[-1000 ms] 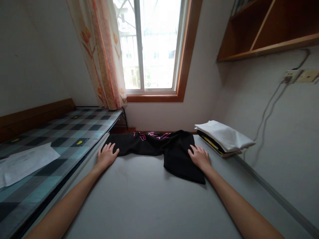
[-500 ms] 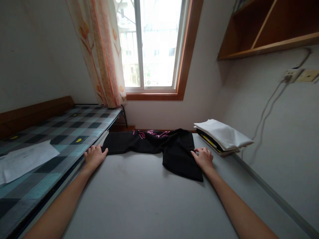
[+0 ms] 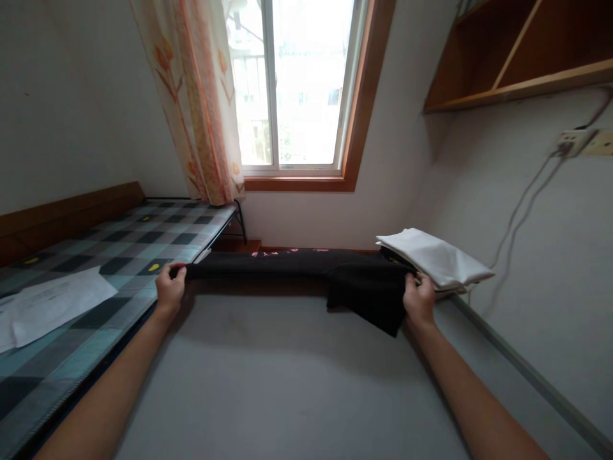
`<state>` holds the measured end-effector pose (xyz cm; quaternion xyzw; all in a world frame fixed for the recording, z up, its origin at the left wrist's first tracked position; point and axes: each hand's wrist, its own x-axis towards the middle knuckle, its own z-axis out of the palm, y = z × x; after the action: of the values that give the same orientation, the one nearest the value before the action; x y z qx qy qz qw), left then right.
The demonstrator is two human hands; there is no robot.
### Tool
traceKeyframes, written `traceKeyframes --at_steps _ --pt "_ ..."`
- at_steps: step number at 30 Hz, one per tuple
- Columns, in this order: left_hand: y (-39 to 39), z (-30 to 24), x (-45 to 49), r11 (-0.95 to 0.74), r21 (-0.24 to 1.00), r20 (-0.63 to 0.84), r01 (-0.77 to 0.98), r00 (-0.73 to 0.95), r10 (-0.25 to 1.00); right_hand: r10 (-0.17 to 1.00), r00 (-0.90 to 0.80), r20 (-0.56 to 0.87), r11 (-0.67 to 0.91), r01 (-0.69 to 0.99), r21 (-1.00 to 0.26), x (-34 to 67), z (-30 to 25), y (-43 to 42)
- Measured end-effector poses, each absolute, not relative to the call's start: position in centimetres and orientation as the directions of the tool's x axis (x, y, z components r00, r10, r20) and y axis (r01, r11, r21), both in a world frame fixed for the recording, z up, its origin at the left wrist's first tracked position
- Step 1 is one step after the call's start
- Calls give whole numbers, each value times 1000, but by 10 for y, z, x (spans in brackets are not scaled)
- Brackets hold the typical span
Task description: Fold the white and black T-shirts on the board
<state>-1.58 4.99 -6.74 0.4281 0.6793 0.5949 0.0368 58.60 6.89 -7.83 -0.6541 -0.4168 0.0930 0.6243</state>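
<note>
A black T-shirt (image 3: 287,263) with pink lettering is stretched between my two hands at the far side of the grey-white table (image 3: 287,370). My left hand (image 3: 171,286) pinches its left end near the bed's edge. On the right, my right hand (image 3: 419,299) grips the other end, close to the stack of folded cloth. The near edge of the shirt is raised off the tabletop, with a shadow under it. A sleeve-like flap hangs down beside my right hand. Most of the lettering is hidden by the fold.
A folded white cloth (image 3: 426,255) tops a pile at the table's right. To the left is a bed with a checked mattress (image 3: 119,255), papers (image 3: 62,303) lying on it. A curtain (image 3: 205,128) hangs by the window. A wooden shelf (image 3: 517,92) juts out above right.
Both hands have closed on the shirt's ends and lifted its near edge off the table. They have moved farther apart, pulling the shirt straighter; less lettering shows.
</note>
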Motion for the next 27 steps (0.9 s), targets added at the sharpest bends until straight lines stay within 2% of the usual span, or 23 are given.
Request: traceKeyframes --at_steps 2,4,7,9,11,13,15,17,19,21,24,27 --pt "46 -70 -11 -1 865 331 502 -568 754 792 559 245 28 368 -929 582 -85 71" --pt "46 -72 -6 16 874 267 485 -507 820 851 501 159 -21 334 -942 579 -90 72" --pt "50 -72 -2 -112 903 363 415 -595 718 810 495 315 154 338 -928 580 -90 70" --pt "53 -71 -1 -199 944 328 262 -695 641 807 467 363 245 294 -924 581 -86 67" --pt "54 -70 -1 -192 979 180 67 -719 671 884 383 270 205 202 -958 580 -82 63" --pt "54 -69 0 -147 988 74 -48 -685 725 951 277 136 113 100 -989 579 -76 58" --pt "54 -65 0 -196 979 107 -47 -706 700 970 233 70 78 -27 -997 579 -69 55" --pt "55 -61 0 -311 950 200 2 -771 605 960 269 77 124 -166 -978 582 -61 53" --pt "56 -58 -1 -357 934 228 16 -795 563 950 303 80 162 -256 -953 586 -56 53" --pt "54 -58 -3 -262 965 192 29 -757 624 967 255 16 87 -268 -959 588 -56 52" --pt "49 -64 -3 11 989 90 149 -651 753 983 96 -160 -141 -174 -975 585 -64 50" --pt "46 -68 -2 101 976 48 195 -636 770 978 58 -198 -188 -153 -970 579 -68 48"
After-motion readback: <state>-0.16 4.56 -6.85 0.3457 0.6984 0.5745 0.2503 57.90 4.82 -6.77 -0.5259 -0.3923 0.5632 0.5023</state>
